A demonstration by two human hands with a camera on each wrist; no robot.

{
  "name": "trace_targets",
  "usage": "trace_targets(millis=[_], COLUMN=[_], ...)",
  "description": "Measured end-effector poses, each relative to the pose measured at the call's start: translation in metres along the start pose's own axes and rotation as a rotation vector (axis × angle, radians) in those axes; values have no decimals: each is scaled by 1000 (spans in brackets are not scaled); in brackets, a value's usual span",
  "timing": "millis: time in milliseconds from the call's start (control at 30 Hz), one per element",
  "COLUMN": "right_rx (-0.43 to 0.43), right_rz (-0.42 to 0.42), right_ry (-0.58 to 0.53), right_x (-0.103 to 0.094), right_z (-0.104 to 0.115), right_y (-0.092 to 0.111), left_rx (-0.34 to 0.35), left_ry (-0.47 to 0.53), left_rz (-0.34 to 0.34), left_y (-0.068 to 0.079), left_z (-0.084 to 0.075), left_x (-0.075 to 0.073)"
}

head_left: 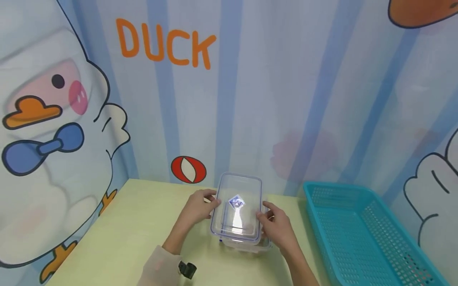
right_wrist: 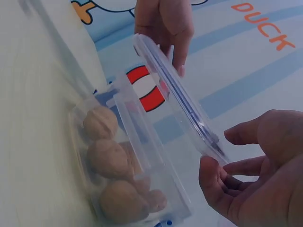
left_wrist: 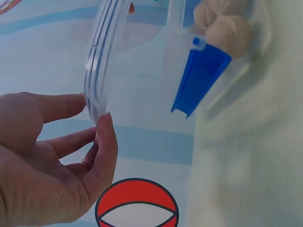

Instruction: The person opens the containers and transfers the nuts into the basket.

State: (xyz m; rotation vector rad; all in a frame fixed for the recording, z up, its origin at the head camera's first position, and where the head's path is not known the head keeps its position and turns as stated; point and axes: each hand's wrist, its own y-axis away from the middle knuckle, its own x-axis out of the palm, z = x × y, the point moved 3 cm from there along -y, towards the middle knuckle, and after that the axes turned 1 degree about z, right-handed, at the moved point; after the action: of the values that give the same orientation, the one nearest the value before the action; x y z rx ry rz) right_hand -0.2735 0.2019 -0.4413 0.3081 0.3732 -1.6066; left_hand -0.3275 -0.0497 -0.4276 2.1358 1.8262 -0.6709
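A clear plastic lid [head_left: 229,218] with a blue rim seal and a blue-and-white label is held raised over a clear food container [head_left: 247,247]. My left hand [head_left: 198,206] pinches the lid's left edge between thumb and fingers. On the opposite edge, my right hand [head_left: 277,226] grips it the same way. In the right wrist view a gap separates lid and container, and several round light-brown walnuts [right_wrist: 109,158] lie inside. A blue side clip [left_wrist: 201,78] hangs folded outward from the container's wall in the left wrist view.
A turquoise plastic basket [head_left: 323,238] stands at the right of the pale yellow table [head_left: 118,230]. Behind the table hangs a striped curtain [head_left: 257,99] with duck pictures. A small black device [head_left: 187,270] shows beside the left sleeve.
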Motion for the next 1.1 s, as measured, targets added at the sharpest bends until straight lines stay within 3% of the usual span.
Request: trace_targets(millis=[267, 500, 767, 933, 1100], right_rx=[-37, -78, -104, -132, -123], right_rz=[55, 87, 156, 174, 136], right_ry=[-87, -85, -108, -149, -265], right_x=[15, 34, 69, 86, 97], right_z=[15, 34, 60, 67, 69], right_y=[-15, -24, -25, -25, -22], left_rx=[-61, -48, -22, -42, -97], left_ry=[29, -25, -102, 42, 239], left_rz=[-20, -72, -142, -146, -133], left_y=[0, 0, 7, 16, 19], left_z=[7, 7, 12, 17, 24], left_x=[-28, -56, -97, -115, -119])
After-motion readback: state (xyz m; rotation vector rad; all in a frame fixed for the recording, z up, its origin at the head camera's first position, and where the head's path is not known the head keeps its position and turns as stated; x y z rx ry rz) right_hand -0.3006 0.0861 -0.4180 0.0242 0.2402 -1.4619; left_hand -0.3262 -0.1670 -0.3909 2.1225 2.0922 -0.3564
